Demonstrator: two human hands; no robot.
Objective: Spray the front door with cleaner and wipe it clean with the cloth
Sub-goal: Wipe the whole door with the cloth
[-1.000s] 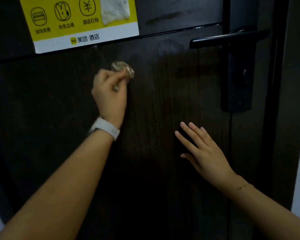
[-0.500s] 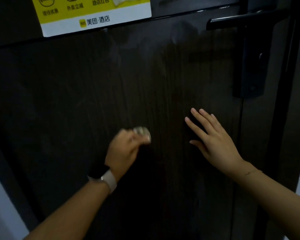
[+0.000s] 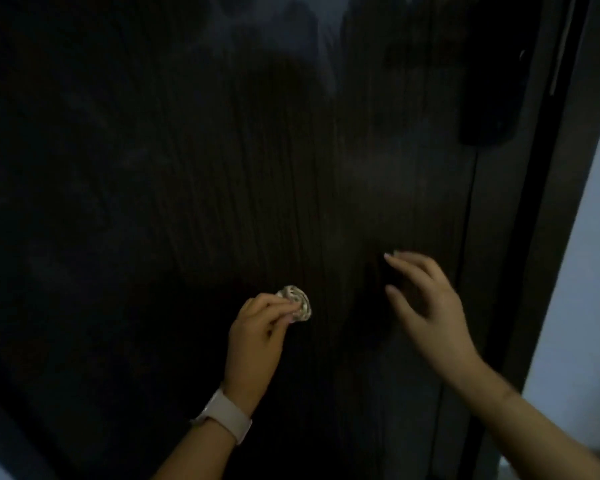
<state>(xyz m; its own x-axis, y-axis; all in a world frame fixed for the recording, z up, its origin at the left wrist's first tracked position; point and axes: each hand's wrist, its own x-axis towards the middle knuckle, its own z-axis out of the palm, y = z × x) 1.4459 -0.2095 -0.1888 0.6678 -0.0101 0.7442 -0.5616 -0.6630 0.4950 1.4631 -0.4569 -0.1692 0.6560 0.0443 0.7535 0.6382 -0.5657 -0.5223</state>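
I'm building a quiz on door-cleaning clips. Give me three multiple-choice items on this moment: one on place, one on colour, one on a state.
1. Where is the wadded cloth?
A. at the left hand's fingertips, against the door
B. draped on the lock plate
C. on the floor

2. What colour is the wristband on the left arm?
A. black
B. pale, whitish
C. red

3. How is the right hand?
A. gripping a spray bottle
B. clenched in a fist
C. open, holding nothing

Answers:
1 A: the left hand pinches the cloth low on the dark door.
2 B: the band looks pale against the dark door.
3 C: its fingers are spread near the door, empty.
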